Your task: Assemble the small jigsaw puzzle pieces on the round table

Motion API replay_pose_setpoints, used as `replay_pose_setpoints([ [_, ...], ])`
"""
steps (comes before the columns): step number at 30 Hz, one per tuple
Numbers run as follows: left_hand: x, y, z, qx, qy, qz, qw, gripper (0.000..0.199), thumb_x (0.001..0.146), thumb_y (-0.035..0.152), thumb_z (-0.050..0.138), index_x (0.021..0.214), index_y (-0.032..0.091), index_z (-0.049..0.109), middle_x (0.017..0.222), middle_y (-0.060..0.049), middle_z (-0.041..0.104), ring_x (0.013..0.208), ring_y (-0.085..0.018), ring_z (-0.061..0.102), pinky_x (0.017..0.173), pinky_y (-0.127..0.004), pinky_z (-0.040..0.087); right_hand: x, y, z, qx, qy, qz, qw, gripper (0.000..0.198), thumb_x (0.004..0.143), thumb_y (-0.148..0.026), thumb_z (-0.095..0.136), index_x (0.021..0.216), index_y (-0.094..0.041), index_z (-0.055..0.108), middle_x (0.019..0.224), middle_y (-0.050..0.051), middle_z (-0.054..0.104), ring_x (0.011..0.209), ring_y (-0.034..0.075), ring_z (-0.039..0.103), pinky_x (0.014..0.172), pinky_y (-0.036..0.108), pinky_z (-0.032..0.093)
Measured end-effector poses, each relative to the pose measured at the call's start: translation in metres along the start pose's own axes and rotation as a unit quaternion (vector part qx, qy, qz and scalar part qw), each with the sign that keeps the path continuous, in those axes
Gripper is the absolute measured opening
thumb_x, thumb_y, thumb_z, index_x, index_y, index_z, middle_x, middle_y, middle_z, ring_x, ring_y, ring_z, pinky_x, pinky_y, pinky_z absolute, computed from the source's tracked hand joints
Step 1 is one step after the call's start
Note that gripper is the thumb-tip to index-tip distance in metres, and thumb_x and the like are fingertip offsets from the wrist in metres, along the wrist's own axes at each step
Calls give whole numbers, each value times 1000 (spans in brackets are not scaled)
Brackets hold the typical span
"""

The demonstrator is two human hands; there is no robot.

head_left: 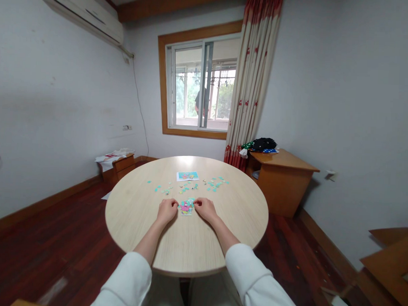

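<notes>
A partly joined jigsaw puzzle (186,207), pink and turquoise, lies flat on the round pale wooden table (187,246). At its left edge is my left hand (168,209), thumb and fingers curled closed against the border. My right hand (205,209) closes its fingertips on the upper right edge. Whether either hand also pinches a single loose piece is too small to make out. Loose turquoise puzzle pieces (216,184) lie scattered beyond the hands, with a few more pieces (158,188) to the left. Behind them rests a picture sheet (187,176) in matching colours.
To the right of the table stands a wooden cabinet (280,173) with dark cloth (264,144) on top. A small low cabinet (123,163) sits at the back left. A curtain (249,83) hangs beside the window, through which a person (201,103) shows.
</notes>
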State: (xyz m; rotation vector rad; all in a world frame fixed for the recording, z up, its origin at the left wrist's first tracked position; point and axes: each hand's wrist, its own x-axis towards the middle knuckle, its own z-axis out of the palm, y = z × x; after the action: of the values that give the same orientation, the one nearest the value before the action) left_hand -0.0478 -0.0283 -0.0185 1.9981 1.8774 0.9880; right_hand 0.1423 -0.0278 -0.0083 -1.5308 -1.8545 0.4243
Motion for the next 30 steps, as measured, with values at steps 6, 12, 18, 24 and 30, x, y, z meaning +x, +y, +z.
replay_pose_setpoints([
  [6,1,-4,1,-15,-5,-1,1000,23,76,15,47,77,17,70,84,-6,71,86,-18,61,80,-27,41,2,4,2,27,12,0,1000,21,72,-20,54,83,-23,72,72,0,69,70,14,60,71,24,40],
  [12,3,-6,3,-25,-6,-1,1000,22,76,14,48,76,17,70,82,-5,70,84,-17,61,79,-27,42,3,9,5,31,14,-53,998,22,75,-17,52,84,-21,72,81,3,67,76,14,56,73,24,40],
  [18,3,-8,6,-67,4,13,998,22,75,16,53,89,16,70,85,-6,70,80,-16,61,78,-27,44,-5,3,2,-56,-10,-100,993,25,77,-13,51,84,-23,73,86,4,64,89,16,53,81,26,36],
  [24,-2,-5,3,-43,-7,81,996,22,70,25,63,90,19,71,92,-7,69,88,-18,61,83,-28,43,-6,0,2,-79,-14,-91,993,25,79,-11,50,85,-21,72,88,5,63,90,16,52,81,25,35],
  [30,-4,-5,1,-24,-24,78,996,17,71,23,58,81,19,71,86,-5,68,86,-17,59,82,-28,42,-8,-1,1,-80,3,-110,991,23,82,-14,50,88,-21,71,89,6,63,92,17,52,82,26,35],
])
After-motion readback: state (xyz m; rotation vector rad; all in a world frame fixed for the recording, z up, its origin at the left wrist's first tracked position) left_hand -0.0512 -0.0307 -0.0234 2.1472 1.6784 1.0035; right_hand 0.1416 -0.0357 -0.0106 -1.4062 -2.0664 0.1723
